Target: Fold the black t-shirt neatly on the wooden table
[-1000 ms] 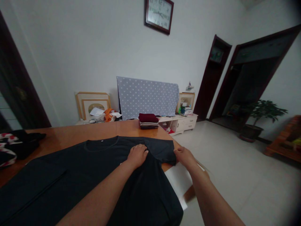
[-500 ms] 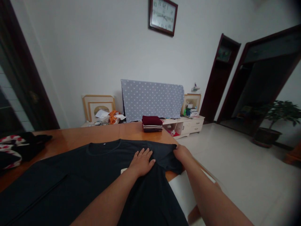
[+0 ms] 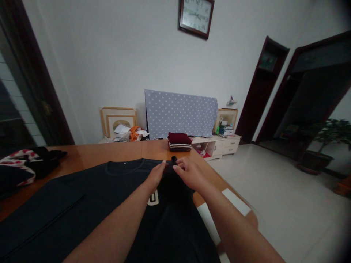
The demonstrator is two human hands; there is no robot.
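A black shirt (image 3: pixel 109 204) lies spread over the wooden table (image 3: pixel 123 151), its neckline toward the far edge and a pale printed patch near its middle. My right hand (image 3: pixel 188 171) pinches the black sleeve fabric, which is lifted and brought inward at the shirt's right shoulder. Close beside it, my left hand (image 3: pixel 157 175) is closed on the fabric at the same shoulder, with its fingers partly hidden. A small gap separates the two hands.
Folded clothes (image 3: pixel 179 141) are stacked at the table's far right. Crumpled patterned and black clothing (image 3: pixel 30 164) lies at the left. White sheets (image 3: pixel 236 201) show along the right edge. Beyond stands a low white cabinet (image 3: pixel 230 146), with a potted plant (image 3: pixel 318 160) on the floor.
My right hand has moved inward with the sleeve, which was stretched out to the right. My left hand has gone from lying flat on the shirt to gripping it at the shoulder.
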